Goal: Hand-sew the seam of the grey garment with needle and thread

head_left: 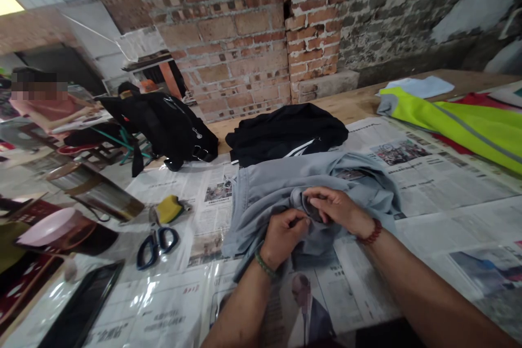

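A grey garment (261, 196) lies bunched on the newspaper-covered table in front of me. My left hand (284, 234), a green bracelet at its wrist, pinches a fold of the grey cloth. Close beside it, my right hand (336, 208) with a red beaded bracelet grips the same raised fold, fingers curled round its edge. The two hands are only a small gap apart. What part of the garment the fold belongs to I cannot make out. Just behind it rests a folded black garment (285, 130) with white stripes.
Scissors (156, 242) with dark blue handles and a yellow sponge-like piece (169, 209) lie left. Farther left are a metal thermos (95, 190), a pink-lidded container (61, 228) and a phone (81, 304). A black bag (171, 130) and a neon-yellow garment (460, 119) flank the back. Someone sits beyond.
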The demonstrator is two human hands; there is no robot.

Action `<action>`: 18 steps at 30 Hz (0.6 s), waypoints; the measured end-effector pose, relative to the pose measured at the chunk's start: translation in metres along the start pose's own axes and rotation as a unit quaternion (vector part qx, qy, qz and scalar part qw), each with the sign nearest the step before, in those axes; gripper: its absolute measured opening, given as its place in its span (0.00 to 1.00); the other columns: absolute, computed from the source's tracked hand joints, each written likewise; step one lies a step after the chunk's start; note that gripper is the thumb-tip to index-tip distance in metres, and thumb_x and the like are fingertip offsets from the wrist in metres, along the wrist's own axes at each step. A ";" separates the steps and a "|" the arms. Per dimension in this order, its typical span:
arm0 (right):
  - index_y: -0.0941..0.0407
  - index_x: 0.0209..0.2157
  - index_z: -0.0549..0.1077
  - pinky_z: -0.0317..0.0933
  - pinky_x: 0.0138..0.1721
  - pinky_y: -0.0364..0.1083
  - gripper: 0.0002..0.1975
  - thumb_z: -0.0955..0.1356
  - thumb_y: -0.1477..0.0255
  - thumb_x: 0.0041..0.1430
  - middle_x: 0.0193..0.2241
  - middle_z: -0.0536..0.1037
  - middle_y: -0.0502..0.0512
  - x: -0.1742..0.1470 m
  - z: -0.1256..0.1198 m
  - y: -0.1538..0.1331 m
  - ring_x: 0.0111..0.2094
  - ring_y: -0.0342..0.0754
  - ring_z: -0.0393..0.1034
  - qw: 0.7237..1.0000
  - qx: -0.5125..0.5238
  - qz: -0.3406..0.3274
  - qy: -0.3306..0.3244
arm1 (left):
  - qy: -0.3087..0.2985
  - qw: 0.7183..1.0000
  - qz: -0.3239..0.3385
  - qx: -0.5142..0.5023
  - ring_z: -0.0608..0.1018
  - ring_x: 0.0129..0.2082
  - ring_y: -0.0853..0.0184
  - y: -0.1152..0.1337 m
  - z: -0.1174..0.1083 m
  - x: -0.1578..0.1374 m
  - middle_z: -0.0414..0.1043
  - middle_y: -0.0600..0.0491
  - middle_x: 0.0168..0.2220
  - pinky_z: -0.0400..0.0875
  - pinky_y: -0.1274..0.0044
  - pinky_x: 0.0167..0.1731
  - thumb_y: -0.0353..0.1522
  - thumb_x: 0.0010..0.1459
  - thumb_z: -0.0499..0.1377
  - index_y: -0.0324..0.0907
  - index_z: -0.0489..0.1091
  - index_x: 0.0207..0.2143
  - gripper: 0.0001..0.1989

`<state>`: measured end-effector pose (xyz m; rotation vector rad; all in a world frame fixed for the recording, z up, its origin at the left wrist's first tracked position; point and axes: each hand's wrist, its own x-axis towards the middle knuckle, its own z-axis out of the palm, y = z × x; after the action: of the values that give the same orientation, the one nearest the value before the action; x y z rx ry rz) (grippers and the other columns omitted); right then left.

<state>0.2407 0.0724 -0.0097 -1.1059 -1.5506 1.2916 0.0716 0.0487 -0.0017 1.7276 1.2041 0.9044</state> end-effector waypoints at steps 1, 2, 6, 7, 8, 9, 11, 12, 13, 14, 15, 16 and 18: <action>0.56 0.38 0.70 0.55 0.18 0.38 0.11 0.63 0.68 0.53 0.31 0.71 0.51 0.000 -0.002 0.000 0.17 0.35 0.59 0.999 -0.009 -0.038 0.035 | -0.006 0.998 -0.034 -0.047 0.69 0.22 0.72 0.000 -0.001 0.001 0.70 0.56 0.21 0.62 0.81 0.24 0.31 0.49 0.57 0.39 0.73 0.24 0.06; 0.55 0.39 0.70 0.58 0.21 0.39 0.11 0.63 0.70 0.52 0.34 0.70 0.53 -0.001 -0.005 0.000 0.20 0.37 0.62 0.995 -0.027 -0.082 0.055 | -0.012 0.994 -0.062 -0.090 0.68 0.22 0.73 0.000 -0.003 0.002 0.70 0.56 0.21 0.61 0.81 0.24 0.31 0.47 0.58 0.38 0.73 0.24 0.06; 0.54 0.33 0.73 0.61 0.38 0.44 0.07 0.64 0.76 0.51 0.34 0.70 0.54 -0.004 -0.013 -0.004 0.36 0.44 0.66 0.971 -0.122 -0.206 -0.016 | -0.024 0.967 -0.135 -0.213 0.68 0.21 0.73 -0.002 -0.008 0.003 0.70 0.56 0.21 0.62 0.81 0.25 0.33 0.42 0.63 0.38 0.74 0.23 0.07; 0.54 0.34 0.72 0.60 0.39 0.45 0.08 0.65 0.76 0.51 0.34 0.71 0.54 -0.005 -0.014 -0.005 0.37 0.45 0.65 0.966 -0.141 -0.212 -0.046 | -0.024 0.962 -0.147 -0.230 0.68 0.21 0.73 -0.002 -0.009 0.004 0.70 0.56 0.21 0.62 0.80 0.25 0.34 0.40 0.64 0.38 0.74 0.23 0.08; 0.54 0.35 0.72 0.60 0.41 0.46 0.09 0.65 0.77 0.50 0.35 0.71 0.54 -0.005 -0.014 -0.007 0.38 0.45 0.65 0.962 -0.156 -0.213 -0.069 | -0.024 0.957 -0.156 -0.242 0.68 0.21 0.73 -0.002 -0.010 0.004 0.70 0.55 0.21 0.62 0.80 0.25 0.34 0.39 0.65 0.38 0.75 0.23 0.08; 0.54 0.37 0.71 0.60 0.41 0.46 0.11 0.65 0.77 0.50 0.36 0.71 0.54 -0.006 -0.014 -0.008 0.38 0.46 0.65 0.959 -0.167 -0.213 -0.085 | -0.024 0.954 -0.163 -0.250 0.68 0.21 0.73 -0.002 -0.010 0.004 0.70 0.55 0.21 0.62 0.80 0.25 0.34 0.38 0.65 0.37 0.75 0.23 0.09; 0.55 0.38 0.71 0.59 0.42 0.47 0.12 0.65 0.77 0.50 0.36 0.71 0.54 -0.006 -0.012 -0.009 0.39 0.46 0.65 0.955 -0.178 -0.217 -0.096 | -0.024 0.950 -0.170 -0.260 0.68 0.21 0.73 -0.002 -0.009 0.004 0.71 0.54 0.21 0.62 0.80 0.24 0.35 0.37 0.66 0.37 0.75 0.23 0.10; 0.55 0.39 0.71 0.59 0.42 0.47 0.12 0.65 0.77 0.50 0.36 0.71 0.54 -0.006 -0.011 -0.010 0.39 0.46 0.65 0.954 -0.176 -0.221 -0.098 | -0.025 0.949 -0.173 -0.264 0.68 0.21 0.73 -0.002 -0.009 0.004 0.71 0.54 0.21 0.62 0.81 0.24 0.35 0.36 0.66 0.37 0.75 0.22 0.10; 0.55 0.39 0.71 0.59 0.41 0.47 0.11 0.66 0.76 0.51 0.36 0.72 0.54 -0.007 -0.010 -0.010 0.38 0.46 0.65 0.953 -0.173 -0.228 -0.101 | -0.026 0.947 -0.175 -0.268 0.68 0.21 0.73 -0.002 -0.009 0.005 0.70 0.55 0.21 0.61 0.81 0.24 0.35 0.36 0.66 0.37 0.75 0.22 0.10; 0.55 0.39 0.71 0.60 0.41 0.47 0.11 0.66 0.75 0.51 0.35 0.72 0.54 -0.007 -0.009 -0.011 0.38 0.46 0.65 0.951 -0.170 -0.236 -0.104 | -0.027 0.945 -0.178 -0.272 0.67 0.21 0.74 -0.001 -0.008 0.005 0.70 0.55 0.20 0.61 0.81 0.23 0.35 0.36 0.67 0.37 0.75 0.22 0.10; 0.55 0.39 0.71 0.60 0.40 0.47 0.11 0.66 0.74 0.51 0.34 0.72 0.54 -0.007 -0.007 -0.011 0.37 0.46 0.65 0.949 -0.170 -0.245 -0.105 | -0.028 0.943 -0.181 -0.277 0.67 0.20 0.74 -0.001 -0.008 0.005 0.70 0.55 0.20 0.60 0.81 0.22 0.35 0.36 0.67 0.37 0.75 0.21 0.10; 0.55 0.39 0.72 0.60 0.40 0.47 0.11 0.67 0.73 0.51 0.33 0.72 0.54 -0.007 -0.006 -0.011 0.37 0.47 0.65 0.946 -0.173 -0.254 -0.103 | -0.027 0.941 -0.184 -0.282 0.66 0.20 0.74 -0.001 -0.008 0.005 0.70 0.56 0.20 0.60 0.82 0.22 0.34 0.36 0.67 0.37 0.75 0.22 0.09; 0.54 0.37 0.72 0.59 0.40 0.47 0.10 0.68 0.72 0.50 0.32 0.73 0.54 -0.007 -0.002 -0.010 0.36 0.47 0.66 0.939 -0.189 -0.273 -0.088 | -0.026 0.938 -0.187 -0.291 0.66 0.20 0.75 -0.002 -0.007 0.005 0.70 0.56 0.20 0.59 0.82 0.22 0.33 0.37 0.66 0.37 0.75 0.22 0.09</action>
<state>0.2434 0.0655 -0.0001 -0.7033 -2.1141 0.7442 0.0657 0.0551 0.0003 1.0025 1.0421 0.8611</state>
